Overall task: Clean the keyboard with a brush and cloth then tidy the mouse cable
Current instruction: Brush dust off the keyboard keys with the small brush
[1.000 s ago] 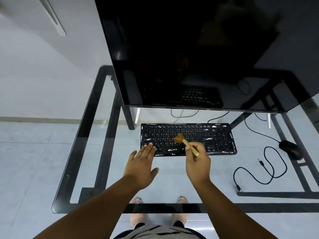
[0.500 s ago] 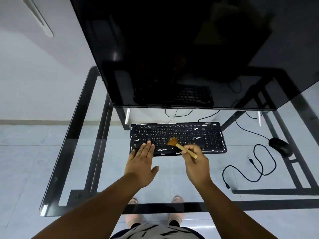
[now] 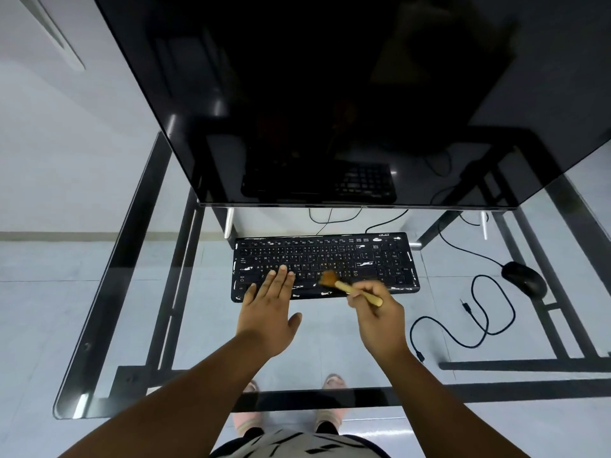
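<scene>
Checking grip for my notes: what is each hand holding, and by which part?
The right hand grips the brush by its wooden handle. The left hand holds nothing; its straight fingers rest on the keyboard.

One black keyboard (image 3: 325,263), one wooden-handled brush (image 3: 350,285), one black mouse (image 3: 524,278) with one loose cable (image 3: 479,312) and one dark monitor (image 3: 330,94) are seen on one glass counter (image 3: 132,292). Two hands, left (image 3: 269,309) and right (image 3: 377,312), and two feet (image 3: 332,381) are counted.
</scene>
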Demonstrator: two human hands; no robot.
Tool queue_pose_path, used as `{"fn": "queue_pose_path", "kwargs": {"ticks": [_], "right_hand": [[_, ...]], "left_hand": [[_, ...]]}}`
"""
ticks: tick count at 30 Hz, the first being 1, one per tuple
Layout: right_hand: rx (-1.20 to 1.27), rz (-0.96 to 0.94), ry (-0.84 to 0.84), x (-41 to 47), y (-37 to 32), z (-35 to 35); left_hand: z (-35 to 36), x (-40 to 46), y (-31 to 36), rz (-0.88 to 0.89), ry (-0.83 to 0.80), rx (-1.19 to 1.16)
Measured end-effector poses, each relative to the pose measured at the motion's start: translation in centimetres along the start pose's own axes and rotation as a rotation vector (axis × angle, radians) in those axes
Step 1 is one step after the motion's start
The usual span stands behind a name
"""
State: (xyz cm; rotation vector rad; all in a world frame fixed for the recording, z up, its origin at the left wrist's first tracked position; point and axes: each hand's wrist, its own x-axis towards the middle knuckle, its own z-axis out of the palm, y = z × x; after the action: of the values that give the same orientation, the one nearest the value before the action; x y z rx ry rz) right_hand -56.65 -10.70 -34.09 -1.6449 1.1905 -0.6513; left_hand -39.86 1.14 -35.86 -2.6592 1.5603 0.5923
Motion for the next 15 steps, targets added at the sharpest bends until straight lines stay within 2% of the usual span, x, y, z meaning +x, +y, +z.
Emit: {"fn": "queue_pose_path", "kwargs": {"ticks": [5,9,12,15], "right_hand": [[-0.034,0.019,0.109,0.6,0.8,-1.4],[-0.063,-0.005,-0.003,0.8,1.2,-2.3],[-0.044,-0.002,0.069,1.0,1.3,-2.9],[-0.046,-0.021,0.026,1.1,1.4,-3.3]], "left_hand": [[0.0,0.8,0.9,0.003,-0.041,0.003],[0.1,0.9,1.6,-0.034,-0.024,0.018],[0.1,1.0,2.5,-0.069,-0.009,0.027],[0.1,1.1,3.6,-0.088,-0.001,0.036]]}}
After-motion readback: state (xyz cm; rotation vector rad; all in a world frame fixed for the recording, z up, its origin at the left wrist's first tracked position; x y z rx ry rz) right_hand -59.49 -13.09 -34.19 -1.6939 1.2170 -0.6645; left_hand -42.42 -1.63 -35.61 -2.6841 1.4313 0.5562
